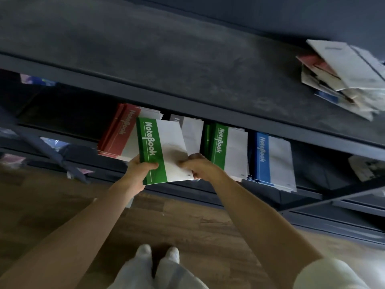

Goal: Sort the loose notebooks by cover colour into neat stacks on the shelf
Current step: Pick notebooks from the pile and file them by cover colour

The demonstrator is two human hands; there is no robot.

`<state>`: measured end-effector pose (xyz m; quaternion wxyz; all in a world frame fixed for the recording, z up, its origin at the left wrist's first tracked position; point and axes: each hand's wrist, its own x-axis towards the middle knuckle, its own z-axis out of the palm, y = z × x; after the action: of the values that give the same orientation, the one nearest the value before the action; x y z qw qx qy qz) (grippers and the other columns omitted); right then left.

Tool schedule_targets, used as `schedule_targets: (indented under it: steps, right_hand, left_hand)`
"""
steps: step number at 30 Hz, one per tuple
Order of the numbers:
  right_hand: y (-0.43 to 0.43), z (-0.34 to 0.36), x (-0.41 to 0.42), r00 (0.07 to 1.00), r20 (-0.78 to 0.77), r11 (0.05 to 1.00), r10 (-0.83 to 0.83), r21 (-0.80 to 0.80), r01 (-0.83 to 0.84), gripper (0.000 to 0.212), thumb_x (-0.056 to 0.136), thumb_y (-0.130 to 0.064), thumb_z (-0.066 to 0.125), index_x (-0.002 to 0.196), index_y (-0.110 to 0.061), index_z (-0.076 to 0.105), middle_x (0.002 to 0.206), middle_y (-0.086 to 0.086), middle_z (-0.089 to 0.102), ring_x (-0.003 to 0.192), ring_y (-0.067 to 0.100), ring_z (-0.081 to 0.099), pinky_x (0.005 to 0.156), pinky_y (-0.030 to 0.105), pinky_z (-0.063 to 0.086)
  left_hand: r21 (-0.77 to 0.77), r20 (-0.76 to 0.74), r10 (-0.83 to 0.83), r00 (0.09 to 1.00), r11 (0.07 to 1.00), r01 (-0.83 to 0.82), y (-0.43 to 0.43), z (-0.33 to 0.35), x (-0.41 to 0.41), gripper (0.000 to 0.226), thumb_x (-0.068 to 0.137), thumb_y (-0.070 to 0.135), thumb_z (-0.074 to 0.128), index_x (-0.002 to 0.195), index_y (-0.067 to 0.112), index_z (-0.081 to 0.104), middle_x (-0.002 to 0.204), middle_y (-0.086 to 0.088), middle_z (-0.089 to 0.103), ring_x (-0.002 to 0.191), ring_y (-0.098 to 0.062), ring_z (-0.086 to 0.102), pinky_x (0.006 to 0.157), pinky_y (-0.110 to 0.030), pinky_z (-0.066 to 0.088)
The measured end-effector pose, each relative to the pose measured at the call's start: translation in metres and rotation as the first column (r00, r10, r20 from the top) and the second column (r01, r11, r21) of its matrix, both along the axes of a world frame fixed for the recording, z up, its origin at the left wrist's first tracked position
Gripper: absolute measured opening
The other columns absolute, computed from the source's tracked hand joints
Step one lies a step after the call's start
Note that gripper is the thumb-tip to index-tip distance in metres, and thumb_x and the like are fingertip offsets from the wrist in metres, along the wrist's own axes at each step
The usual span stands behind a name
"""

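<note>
At the far left of the frame, small blurred scraps (35,79) of pink and blue show in the dark recess under the top board; what they are cannot be made out. Right of them, in the middle compartment, lies a red stack (118,134) of notebooks, its lower right part covered by the green notebook (162,151) held in front of it. The left hand (140,166) grips that notebook at its lower left corner, thumb curled over the green strip, the other fingers hidden underneath. The right hand (200,167) grasps the lower right edge of the white part, knuckles toward the camera, fingertips out of sight. Behind the held notebook a grey notebook (188,130) peeks out, mostly covered; how many lie under it cannot be told. Further right sit a green stack (227,147) and a blue stack (273,161), their upper ends cut off by the front rail of the shelf (166,59). At the right edge a pale crumpled item (366,167) is blurred and cropped. In the upper right, on the top board, lies a loose pile (341,80) of white, pink and blue notebooks, askew, running out of frame.

The shelf is dark grey metal, its top board scuffed and dusty; below it a wooden floor (187,226) of brown planks shows; at bottom centre stand pale trouser legs and white shoes (158,253), the sleeve at lower right cut off.
</note>
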<state>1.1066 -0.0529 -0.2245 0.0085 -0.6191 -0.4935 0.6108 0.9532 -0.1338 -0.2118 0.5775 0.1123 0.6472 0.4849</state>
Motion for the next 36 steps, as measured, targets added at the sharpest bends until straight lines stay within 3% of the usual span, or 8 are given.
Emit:
schedule_targets:
  steps: [6,10,13,17,21,25,30,36]
  right_hand:
    - [-0.010,0.000,0.026,0.955,-0.019,0.944,-0.297,0.143,0.296,0.035,0.084,-0.008,0.064,0.118,0.000,0.058,0.084,0.002,0.058,0.076,0.014,0.055,0.069,0.016,0.046]
    - [-0.016,0.005,0.059,0.923,0.127,0.894,-0.363,0.328,0.307,0.037,0.082,-0.015,0.067,0.116,-0.004,0.059,0.100,0.007,0.063,0.080,0.017,0.057,0.060,0.020,0.048]
    - [-0.019,0.008,0.083,0.905,0.240,0.886,-0.352,0.398,0.239,0.033,0.085,-0.017,0.063,0.114,-0.004,0.056,0.099,0.010,0.061,0.084,0.023,0.056,0.060,0.025,0.046]
    - [-0.019,0.009,0.112,0.880,0.331,0.868,-0.340,0.472,0.158,0.035,0.091,-0.023,0.055,0.121,-0.005,0.051,0.112,0.015,0.061,0.099,0.031,0.059,0.073,0.032,0.047]
    - [-0.014,0.005,0.154,0.788,0.582,0.862,-0.199,0.487,-0.142,0.045,0.098,-0.035,0.042,0.136,-0.012,0.036,0.132,0.014,0.047,0.122,0.033,0.042,0.095,0.042,0.040]
    - [-0.001,-0.005,0.193,0.725,0.680,0.852,-0.110,0.440,-0.283,0.049,0.098,-0.038,0.040,0.140,-0.015,0.029,0.137,0.014,0.038,0.125,0.033,0.034,0.100,0.044,0.033]
    - [0.015,-0.018,0.219,0.706,0.707,0.844,-0.046,0.406,-0.351,0.053,0.098,-0.038,0.040,0.145,-0.018,0.025,0.140,0.013,0.036,0.128,0.032,0.032,0.102,0.042,0.031]
    - [0.023,-0.032,0.230,0.708,0.705,0.815,-0.035,0.429,-0.388,0.051,0.098,-0.036,0.042,0.143,-0.018,0.027,0.139,0.012,0.035,0.128,0.030,0.031,0.104,0.044,0.030]
  left_hand:
    - [0.015,-0.091,-0.161,0.983,0.986,0.163,0.010,-0.005,0.027,0.042,0.087,-0.009,0.055,0.127,0.003,0.049,0.124,-0.017,0.058,0.107,-0.030,0.057,0.086,-0.038,0.046]
    - [-0.040,-0.132,-0.459,0.878,0.888,0.458,0.015,-0.006,0.053,0.033,0.088,-0.007,0.055,0.106,0.018,0.042,0.098,-0.005,0.061,0.062,-0.012,0.067,0.048,-0.025,0.051]
    - [-0.054,-0.187,-0.569,0.801,0.820,0.570,0.017,-0.012,0.070,0.044,0.089,-0.007,0.053,0.113,0.023,0.030,0.093,-0.001,0.060,0.049,-0.011,0.066,0.041,-0.021,0.048]
    - [-0.026,-0.268,-0.569,0.778,0.811,0.584,0.031,-0.017,0.099,0.045,0.092,-0.006,0.050,0.116,0.025,0.028,0.102,-0.004,0.057,0.052,-0.013,0.065,0.039,-0.020,0.045]
    - [-0.052,-0.358,-0.585,0.728,0.790,0.610,0.051,-0.019,0.134,0.050,0.094,-0.005,0.045,0.130,0.023,0.024,0.108,-0.005,0.051,0.061,-0.017,0.062,0.040,-0.018,0.044]
    - [-0.120,-0.442,-0.521,0.730,0.841,0.528,0.073,-0.031,0.167,0.052,0.094,-0.003,0.041,0.135,0.024,0.022,0.114,-0.011,0.050,0.078,-0.026,0.061,0.073,-0.045,0.056]
    - [-0.284,-0.675,-0.503,0.540,0.852,0.439,0.085,-0.045,0.195,0.043,0.094,0.006,0.045,0.133,0.007,0.028,0.121,-0.025,0.055,0.104,-0.043,0.057,0.082,-0.045,0.044]
    - [-0.424,-0.819,-0.523,0.234,0.828,0.367,0.085,-0.056,0.199,0.044,0.096,0.018,0.047,0.132,0.001,0.027,0.113,-0.024,0.060,0.101,-0.043,0.059,0.075,-0.046,0.043]
